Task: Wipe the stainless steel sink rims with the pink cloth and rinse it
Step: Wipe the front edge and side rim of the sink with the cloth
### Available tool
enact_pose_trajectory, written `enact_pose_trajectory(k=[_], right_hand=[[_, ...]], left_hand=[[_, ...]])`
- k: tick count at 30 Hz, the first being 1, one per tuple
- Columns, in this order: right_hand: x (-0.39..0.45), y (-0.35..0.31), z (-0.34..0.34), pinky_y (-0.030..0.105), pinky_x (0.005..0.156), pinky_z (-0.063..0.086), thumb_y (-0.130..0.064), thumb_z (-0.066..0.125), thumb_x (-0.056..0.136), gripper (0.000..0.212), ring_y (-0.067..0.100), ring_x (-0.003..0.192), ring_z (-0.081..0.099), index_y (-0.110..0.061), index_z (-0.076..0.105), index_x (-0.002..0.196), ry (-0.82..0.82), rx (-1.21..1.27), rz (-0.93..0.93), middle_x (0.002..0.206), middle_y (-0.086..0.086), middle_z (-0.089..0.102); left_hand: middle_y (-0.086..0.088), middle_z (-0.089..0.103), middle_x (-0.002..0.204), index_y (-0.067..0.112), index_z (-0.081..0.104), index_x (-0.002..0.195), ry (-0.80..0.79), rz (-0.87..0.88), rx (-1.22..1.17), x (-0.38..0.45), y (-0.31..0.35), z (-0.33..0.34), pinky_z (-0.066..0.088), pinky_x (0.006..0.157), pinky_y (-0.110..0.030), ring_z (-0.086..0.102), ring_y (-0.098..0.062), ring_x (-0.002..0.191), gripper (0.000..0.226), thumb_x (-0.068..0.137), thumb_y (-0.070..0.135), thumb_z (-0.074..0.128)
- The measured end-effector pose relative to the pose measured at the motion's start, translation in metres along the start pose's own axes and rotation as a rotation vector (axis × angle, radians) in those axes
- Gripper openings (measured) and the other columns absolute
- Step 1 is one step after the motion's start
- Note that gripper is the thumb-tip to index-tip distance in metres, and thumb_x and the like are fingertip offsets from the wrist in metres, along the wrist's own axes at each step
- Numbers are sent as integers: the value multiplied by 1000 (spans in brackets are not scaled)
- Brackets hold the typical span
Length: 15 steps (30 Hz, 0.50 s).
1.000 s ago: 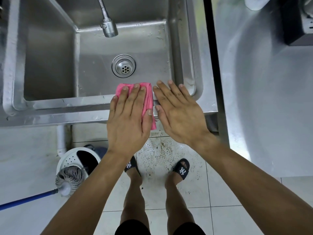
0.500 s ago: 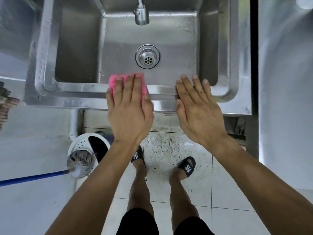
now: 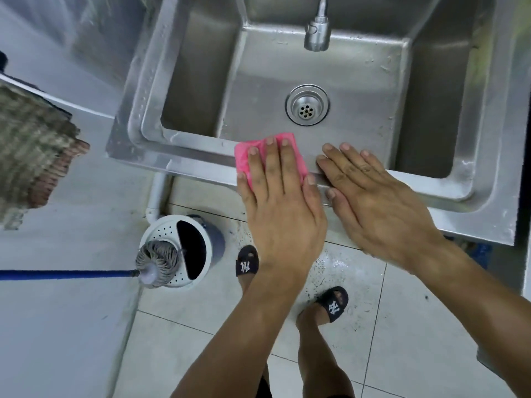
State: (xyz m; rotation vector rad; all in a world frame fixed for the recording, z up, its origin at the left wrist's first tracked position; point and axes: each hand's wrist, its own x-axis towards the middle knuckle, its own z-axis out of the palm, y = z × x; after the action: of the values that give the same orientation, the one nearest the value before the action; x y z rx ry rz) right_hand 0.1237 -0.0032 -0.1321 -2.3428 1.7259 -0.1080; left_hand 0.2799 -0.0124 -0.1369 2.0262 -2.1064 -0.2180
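The stainless steel sink point(image 3: 184, 162) fills the upper half of the view, with its front rim nearest me. A folded pink cloth point(image 3: 244, 156) lies on that front rim, and my left hand point(image 3: 281, 205) presses flat on it with straight fingers. Most of the cloth is hidden under the hand. My right hand point(image 3: 370, 202) rests flat on the bare rim just to the right of the cloth, fingers straight and holding nothing. The faucet head point(image 3: 317, 34) hangs over the basin above the round drain point(image 3: 307, 107). No water runs from it.
A white mop bucket point(image 3: 184, 248) with a grey mop head point(image 3: 158, 259) on a blue handle point(image 3: 66, 273) stands on the floor left of my feet. A woven brown thing point(image 3: 31, 156) sits on the counter at the left. A white drain pipe point(image 3: 156, 196) drops below the sink.
My left hand has slid the pink cloth leftward along the front rim. My right hand stays on the rim further right. The view has shifted left.
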Motion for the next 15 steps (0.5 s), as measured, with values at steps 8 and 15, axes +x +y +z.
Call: enact_pose_trajectory(k=[8, 15], right_hand=[[18, 10, -5, 35, 130, 2, -43, 10, 109, 63, 17, 160, 5, -13, 16, 164, -109, -6, -252, 172, 4, 10], [36, 7, 3, 39, 131, 10, -38, 17, 110, 60, 19, 159, 16, -11, 24, 163, -55, 29, -317, 171, 6, 20]], left_hand=[[-7, 23, 169, 14, 26, 162, 70, -180, 7, 19, -16, -4, 7, 127, -49, 6, -28, 158, 62, 106, 42, 21], [-7, 24, 169, 14, 28, 161, 38, -48, 34, 17, -30, -9, 4, 128, -48, 8, -29, 158, 63, 107, 45, 20]])
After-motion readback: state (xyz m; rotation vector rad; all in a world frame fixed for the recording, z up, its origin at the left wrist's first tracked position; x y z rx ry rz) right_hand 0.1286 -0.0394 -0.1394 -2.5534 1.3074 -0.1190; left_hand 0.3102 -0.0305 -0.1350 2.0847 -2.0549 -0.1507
